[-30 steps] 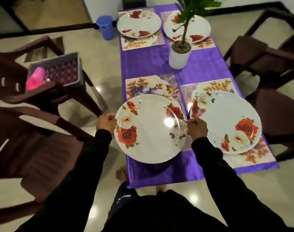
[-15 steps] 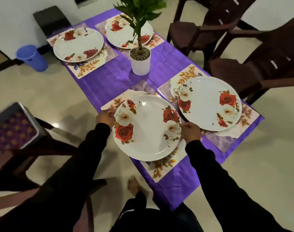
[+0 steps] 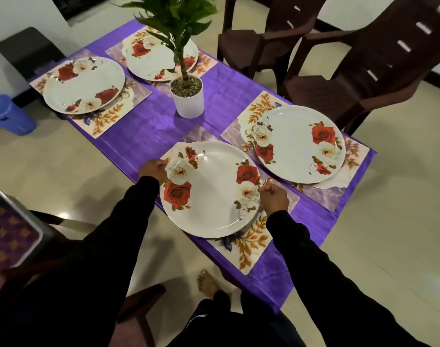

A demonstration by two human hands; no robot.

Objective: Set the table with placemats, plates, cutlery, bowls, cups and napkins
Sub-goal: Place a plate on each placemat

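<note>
Purple cloth covers the narrow table [image 3: 148, 136], whose near corner hangs just past the person's bare foot [image 3: 206, 280]; pale tiled floor lies open at 9 o'clock and 3 o'clock of it, while dark chairs [image 3: 359, 71] crowd the far edge at 1 o'clock and a blue bin [image 3: 9, 115] stands on the floor at 10 o'clock. A white potted plant [image 3: 188, 96] sits mid-table. The nearest plate [image 3: 211, 194], white with red and cream roses, lies on its floral placemat [image 3: 251, 244], overhanging the table's near long edge. The left hand [image 3: 152, 170] grips the plate's rim at its 10 o'clock, fingers curled round the edge. The right hand [image 3: 274, 199] pinches the rim at its 3 o'clock, knuckles bent. A second plate [image 3: 292, 144] rests on its own mat just beyond, at 2 o'clock, and two more plates [image 3: 83, 85] lie at the far end, at 11 and 12 o'clock. A patterned tray [image 3: 11, 236] sits at 8 o'clock. No writing or label can be read anywhere.
</note>
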